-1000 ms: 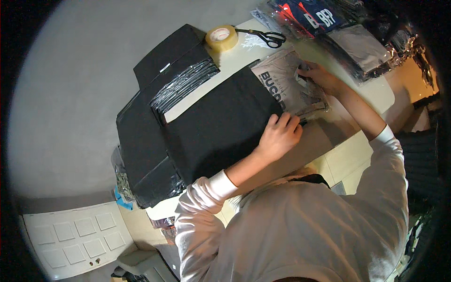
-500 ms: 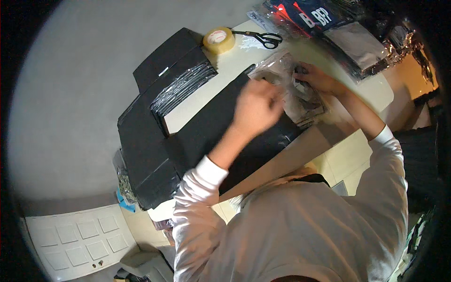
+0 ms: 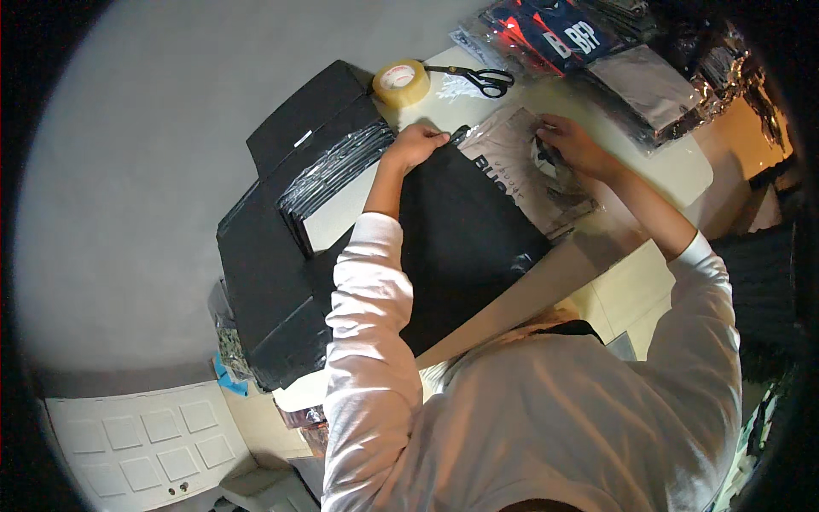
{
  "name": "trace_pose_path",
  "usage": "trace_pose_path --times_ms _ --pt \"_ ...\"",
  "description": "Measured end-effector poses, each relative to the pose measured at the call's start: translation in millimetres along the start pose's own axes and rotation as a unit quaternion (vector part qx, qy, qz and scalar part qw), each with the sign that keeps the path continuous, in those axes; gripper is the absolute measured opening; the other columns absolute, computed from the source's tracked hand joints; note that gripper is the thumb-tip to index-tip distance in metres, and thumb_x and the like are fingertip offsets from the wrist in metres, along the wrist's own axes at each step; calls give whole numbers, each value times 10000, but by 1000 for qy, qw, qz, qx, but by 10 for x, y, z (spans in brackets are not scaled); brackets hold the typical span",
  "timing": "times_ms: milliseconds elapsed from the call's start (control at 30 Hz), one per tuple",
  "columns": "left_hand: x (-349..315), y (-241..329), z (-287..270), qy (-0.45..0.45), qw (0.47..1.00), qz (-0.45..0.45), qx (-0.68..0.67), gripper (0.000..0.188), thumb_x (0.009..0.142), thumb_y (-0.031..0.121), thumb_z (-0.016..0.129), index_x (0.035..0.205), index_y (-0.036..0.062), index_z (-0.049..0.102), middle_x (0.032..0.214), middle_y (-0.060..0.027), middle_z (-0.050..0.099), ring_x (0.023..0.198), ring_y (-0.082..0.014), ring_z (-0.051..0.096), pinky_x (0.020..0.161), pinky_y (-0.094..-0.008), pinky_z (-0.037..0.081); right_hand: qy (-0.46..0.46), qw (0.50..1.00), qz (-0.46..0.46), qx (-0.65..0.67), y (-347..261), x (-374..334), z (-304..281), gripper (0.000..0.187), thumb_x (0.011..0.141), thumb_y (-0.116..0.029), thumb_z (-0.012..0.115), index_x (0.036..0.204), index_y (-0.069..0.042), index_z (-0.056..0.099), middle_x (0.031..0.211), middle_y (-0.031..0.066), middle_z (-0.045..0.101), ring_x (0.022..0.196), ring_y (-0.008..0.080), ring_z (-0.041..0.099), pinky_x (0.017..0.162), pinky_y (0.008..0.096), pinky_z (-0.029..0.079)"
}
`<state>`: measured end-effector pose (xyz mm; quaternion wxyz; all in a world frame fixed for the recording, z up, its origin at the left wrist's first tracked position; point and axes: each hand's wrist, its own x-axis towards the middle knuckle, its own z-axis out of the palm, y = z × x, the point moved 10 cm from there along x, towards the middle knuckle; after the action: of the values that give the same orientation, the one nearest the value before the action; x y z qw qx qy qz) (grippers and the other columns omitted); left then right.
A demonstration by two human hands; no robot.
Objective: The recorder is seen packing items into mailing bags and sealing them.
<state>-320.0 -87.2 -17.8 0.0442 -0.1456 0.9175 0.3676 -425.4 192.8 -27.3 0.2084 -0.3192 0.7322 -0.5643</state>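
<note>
While the flat black bag (image 3: 465, 226) is pinched at its top edge by the left hand (image 3: 415, 147), near the upper middle of the frame, the clear pack (image 3: 516, 162) is held by the right hand (image 3: 573, 149). The thumb and fingers of the left hand are pressed together on the bag. The fingers of the right hand are closed on the upper right side of the pack, right of the middle. Something grey and soft is folded inside it, and big dark letters are printed there, with small letters just beside them. The pack is set at the right end of the black bag; whether any of it is tucked inside cannot be told.

At the upper right, a dark blue pack (image 3: 554, 34) is marked with big white letters and orange-red patches, and a grey pack (image 3: 648, 81) is laid near it. At the top middle, red print is seen inside a yellow tape roll (image 3: 415, 91), too small to be read. Black scissors (image 3: 467, 73) are placed just beside the roll. At the upper left, a tiny white tag (image 3: 303, 138) is stuck on a black flap (image 3: 311, 107).
</note>
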Motion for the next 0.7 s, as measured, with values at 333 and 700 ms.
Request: trace_pose_path --times_ms 333,700 --pt "64 -260 -5 15 999 -12 -51 515 883 393 798 1142 -51 763 1118 -216 774 1035 -297 736 943 -373 539 -35 998 30 -32 -107 65 418 498 1042 -229 639 1490 -35 543 1229 107 702 1050 180 660 949 339 538" --pt "80 -119 -11 -17 997 -23 -70 554 907 368 704 1255 -64 705 1197 -204 745 1098 -282 704 972 -374 530 -27 984 -146 -98 -354 106 813 668 1025 -247 643 1593 -41 357 1365 191 642 1236 278 626 1056 399 502"
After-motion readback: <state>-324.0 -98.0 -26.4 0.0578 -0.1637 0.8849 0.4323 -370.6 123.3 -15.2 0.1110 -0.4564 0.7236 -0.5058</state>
